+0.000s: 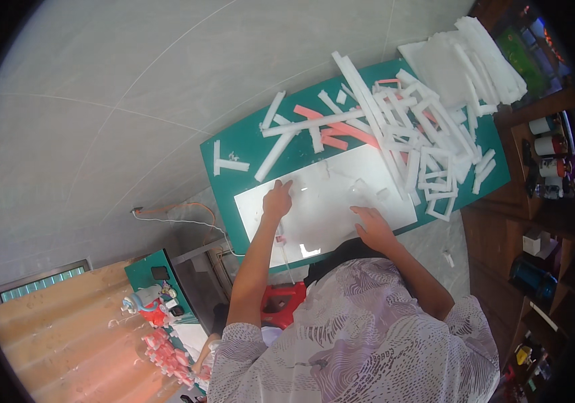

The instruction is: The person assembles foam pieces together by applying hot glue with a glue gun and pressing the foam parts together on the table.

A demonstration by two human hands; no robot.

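A shiny white board lies on the green table in front of me. Over its left part is my left hand, with two fingers stretched forward and apart and nothing visible in them. My right hand is above the board's near right edge, fingers extended to the left and holding nothing I can see. Small pale translucent pieces rest on the board between and beyond the hands. Beside my left forearm is a small pink-and-white object with a thin cord; its kind is unclear.
White foam strips, pink strips and foam frames crowd the table's far and right parts. Foam sheets are stacked far right. Shelves stand right, a red stool below. Another person's arm shows lower left.
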